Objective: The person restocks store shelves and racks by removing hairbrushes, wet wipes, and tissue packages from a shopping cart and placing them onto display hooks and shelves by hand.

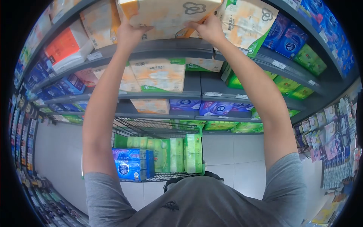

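Observation:
Both my arms reach up to the upper shelf. My left hand (129,34) grips the left side of a large cream-and-orange tissue pack (166,17), its thumb on the near face. On the opposite side, my right hand (210,30) holds the same pack, thumb also across the front. The pack's top runs out of view. Just right of it stands a similar cream pack with a green corner (247,24). To the left, another cream-and-orange pack (99,24) sits beside an orange-and-white pack (67,47).
A shopping cart (159,176) stands below my arms, holding a blue tissue pack (132,164) and several green packs (162,153). Lower shelves (191,81) carry more cream, purple and green packs. Hanging goods (327,132) line the right side; another stocked rack (24,132) is left.

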A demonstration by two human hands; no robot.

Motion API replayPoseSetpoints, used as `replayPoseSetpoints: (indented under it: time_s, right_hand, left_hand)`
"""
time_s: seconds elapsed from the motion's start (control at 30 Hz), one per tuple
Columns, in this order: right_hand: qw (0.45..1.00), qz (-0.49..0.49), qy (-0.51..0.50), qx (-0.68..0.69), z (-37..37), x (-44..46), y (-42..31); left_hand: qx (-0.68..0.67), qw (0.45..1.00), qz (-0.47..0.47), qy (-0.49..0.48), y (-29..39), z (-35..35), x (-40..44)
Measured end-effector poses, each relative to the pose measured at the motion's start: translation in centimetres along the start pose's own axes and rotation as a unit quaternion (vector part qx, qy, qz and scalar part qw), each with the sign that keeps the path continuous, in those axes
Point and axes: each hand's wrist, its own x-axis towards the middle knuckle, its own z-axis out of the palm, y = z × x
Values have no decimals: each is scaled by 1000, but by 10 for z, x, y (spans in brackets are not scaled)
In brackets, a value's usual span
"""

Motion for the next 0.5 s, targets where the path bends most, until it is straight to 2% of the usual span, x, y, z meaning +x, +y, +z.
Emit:
replayPoseSetpoints:
  time_s: [0.03, 0.1, 0.23, 0.3, 0.33, 0.4, 0.43, 0.5]
  right_hand:
    - [1000, 0, 2, -1, 0, 2, 5]
    - [984, -109, 140, 21, 4, 1, 12]
    - [983, -115, 138, 30, 1, 5, 19]
    - [987, -114, 87, -66, 0, 7, 19]
    - [987, -115, 89, -65, -2, 7, 18]
    - [988, -50, -4, -143, -5, 6, 16]
    - [986, -116, 83, -87, 3, 4, 21]
    - [987, -107, 71, -98, -4, 5, 26]
  left_hand:
    - [1, 1000, 17, 8, 4, 5, 2]
    - [-7, 1000, 10, 10, 10, 8, 5]
    - [-55, 998, 25, -17, -19, 15, 17]
    - [-19, 999, 9, -42, -17, 9, 13]
    - [13, 997, -9, -69, -11, 7, 12]
    - [-15, 995, -4, -97, -25, 10, 15]
    - [-42, 992, -2, -122, -30, 13, 14]
    - [-60, 991, -20, -119, -34, 25, 9]
